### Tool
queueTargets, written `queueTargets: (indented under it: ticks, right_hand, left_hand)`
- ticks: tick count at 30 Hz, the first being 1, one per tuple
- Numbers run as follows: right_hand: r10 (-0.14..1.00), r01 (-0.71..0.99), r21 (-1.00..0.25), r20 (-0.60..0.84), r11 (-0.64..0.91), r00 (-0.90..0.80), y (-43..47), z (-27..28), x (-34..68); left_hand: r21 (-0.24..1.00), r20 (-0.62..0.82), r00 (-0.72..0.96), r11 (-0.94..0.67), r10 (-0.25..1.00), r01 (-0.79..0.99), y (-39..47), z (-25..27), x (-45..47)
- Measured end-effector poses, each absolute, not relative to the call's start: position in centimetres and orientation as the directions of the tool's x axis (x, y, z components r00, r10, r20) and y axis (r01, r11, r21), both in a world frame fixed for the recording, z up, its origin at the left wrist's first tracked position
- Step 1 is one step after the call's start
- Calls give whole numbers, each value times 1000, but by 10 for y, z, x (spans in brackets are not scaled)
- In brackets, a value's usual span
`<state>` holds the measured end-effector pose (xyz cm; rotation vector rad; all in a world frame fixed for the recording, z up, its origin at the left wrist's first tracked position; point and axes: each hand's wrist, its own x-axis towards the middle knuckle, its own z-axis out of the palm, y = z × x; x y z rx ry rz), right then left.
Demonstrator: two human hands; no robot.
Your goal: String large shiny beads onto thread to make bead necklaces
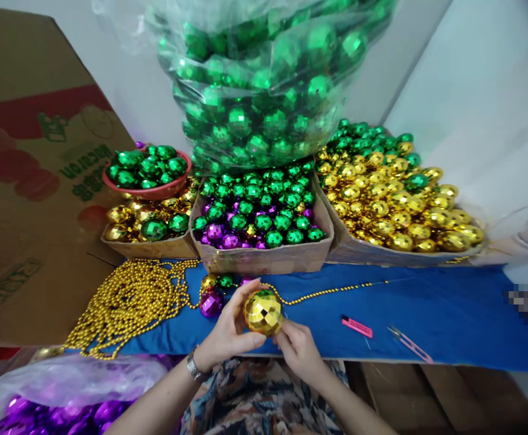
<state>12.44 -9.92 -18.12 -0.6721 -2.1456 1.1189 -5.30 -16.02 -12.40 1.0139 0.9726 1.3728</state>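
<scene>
A large faceted gold ball (pixel 263 313) rests in the grip of my left hand (pixel 230 326), with the thumb below and fingers curled behind it. My right hand (pixel 301 347) is at the ball's lower right side, fingertips pinched together; whatever they pinch is too small to make out. Behind my left hand, a purple ball (pixel 211 303), a small gold ball (pixel 208 282) and a green ball (pixel 226 281) lie on the blue cloth (pixel 322 308). A gold bead string (pixel 318 294) runs from behind the held ball to the right, ending in a thin thread.
Coiled gold beads (pixel 132 296) lie left. Behind stand a carton of green and purple balls (pixel 264 260), a box of gold balls (pixel 400 211) and a red bowl (pixel 148 192). A pink cutter (pixel 357 326) and thread snips (pixel 411 344) lie right. A bag of green balls (pixel 264 96) towers behind.
</scene>
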Motion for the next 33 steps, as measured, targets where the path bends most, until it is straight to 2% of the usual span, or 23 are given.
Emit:
queueTargets:
  ticks: [2, 4, 6, 7, 8, 10, 13, 20, 24, 28, 30, 33]
  right_hand:
    - [689, 164, -845, 286, 510, -666, -98, -184, 129]
    - [712, 176, -855, 272, 487, -647, -97, -190, 135]
    - [735, 191, -865, 256, 464, -628, -96, -196, 140]
    - [740, 196, -866, 251, 460, -624, -95, -199, 142]
    - [742, 202, -864, 251, 461, -621, -95, -201, 144]
    - [743, 212, -854, 260, 475, -616, -95, -204, 144]
    - [739, 220, -841, 272, 494, -617, -96, -206, 142]
    - [727, 247, -815, 277, 524, -628, -98, -202, 135]
    - [717, 268, -797, 271, 542, -643, -95, -203, 136]
    - [683, 289, -764, 257, 577, -684, -93, -203, 134]
    - [655, 294, -737, 257, 608, -711, -93, -202, 131]
    - [622, 309, -703, 239, 640, -745, -94, -200, 129]
  left_hand:
    - [955, 77, -52, -89, 996, -282, -161, -132, -58]
    - [981, 68, -247, -110, 967, -162, -160, -144, -78]
    - [997, 31, -532, 11, 846, 75, -158, -162, -112]
    - [966, 26, -657, 149, 754, 210, -156, -172, -134]
    - [938, 24, -722, 234, 691, 255, -153, -183, -155]
    - [891, 15, -784, 348, 620, 292, -145, -203, -197]
    - [820, -14, -807, 469, 591, 329, -129, -229, -237]
    - [752, -73, -801, 561, 594, 347, -101, -244, -252]
    - [817, -74, -807, 500, 585, 288, -107, -230, -239]
    - [930, -103, -773, 335, 626, 148, -131, -200, -195]
    - [976, -212, -685, 188, 697, -110, -141, -183, -165]
    - [853, -367, -504, 68, 782, -517, -147, -163, -125]
